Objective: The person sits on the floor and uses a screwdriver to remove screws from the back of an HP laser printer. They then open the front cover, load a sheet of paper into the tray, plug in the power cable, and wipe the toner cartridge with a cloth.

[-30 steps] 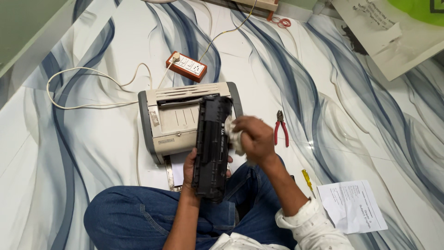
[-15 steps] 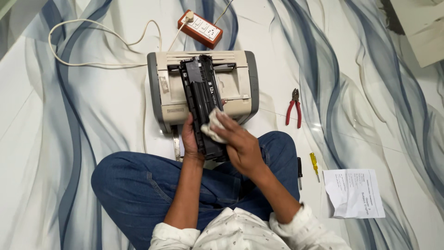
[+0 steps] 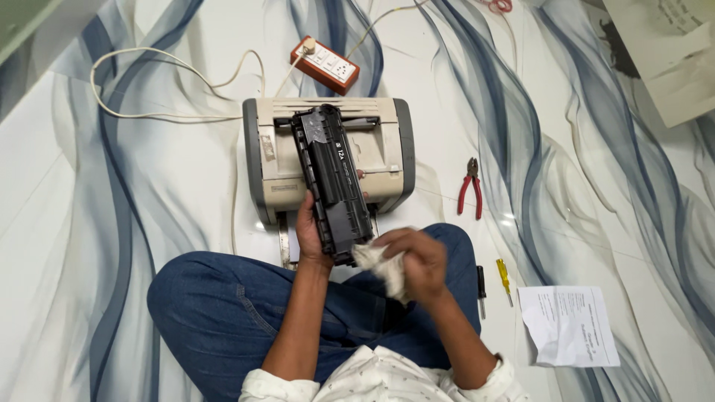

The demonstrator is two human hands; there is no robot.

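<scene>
A white floor [image 3: 112,223] with sweeping blue-grey swirls is seen from above; a person in jeans is seated on it with legs crossed. A black cartridge [image 3: 332,181] is held upright-tilted in the left hand [image 3: 311,234], whose grip is closed round the cartridge's lower left edge. The cartridge's upper end lies over a beige printer [image 3: 387,160] just beyond the hands. A crumpled white cloth [image 3: 378,265] is bunched in the right hand [image 3: 418,260], that grip being closed on it and pressed against the cartridge's near, lower corner.

Half a second ago the cloth was laid on the middle of the cartridge's face; it has since been drawn down to the bottom end, toward the lap. From this it is judged that a wiping stroke along the length has been carried to its end, and that the upper face has been gone over.

Right of the right hand, red-handled pliers [image 3: 471,195] lie well apart on the floor; nearer, a black-handled tool [image 3: 481,289] and a yellow screwdriver [image 3: 504,278] lie side by side, with a printed sheet [image 3: 570,326] beyond them. Past the printer an orange power strip [image 3: 325,65] sits with a white cord [image 3: 149,112] looping off to the left. Nothing is seen standing between the hands and the printer; the tools are clear of both forearms.
</scene>
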